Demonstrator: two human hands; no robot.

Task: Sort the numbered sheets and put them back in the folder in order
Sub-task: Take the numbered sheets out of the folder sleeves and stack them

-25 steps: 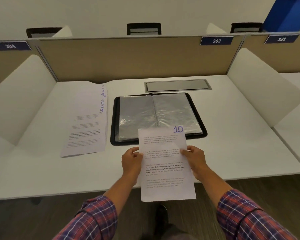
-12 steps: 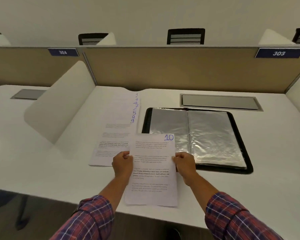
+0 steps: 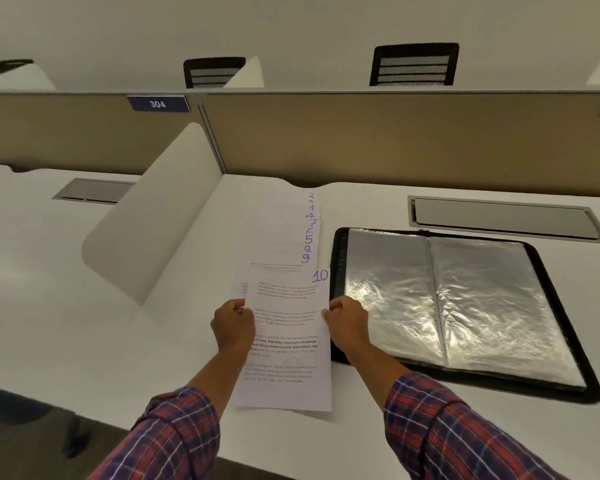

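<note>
Left of me the tabletop point(image 3: 84, 323) lies bare from its near edge up to the curved white divider point(image 3: 153, 216), which walls off that side. Ahead, the stack of sheets point(image 3: 281, 230) runs toward the back edge, where the beige partition point(image 3: 395, 140) stops any reach. The sheet marked 10 point(image 3: 288, 344), pinched between my left hand point(image 3: 232, 327) and right hand point(image 3: 347, 327), hangs above the stack's near end. The open folder point(image 3: 482, 299) fills the right, a thin gap from the stack.
</note>
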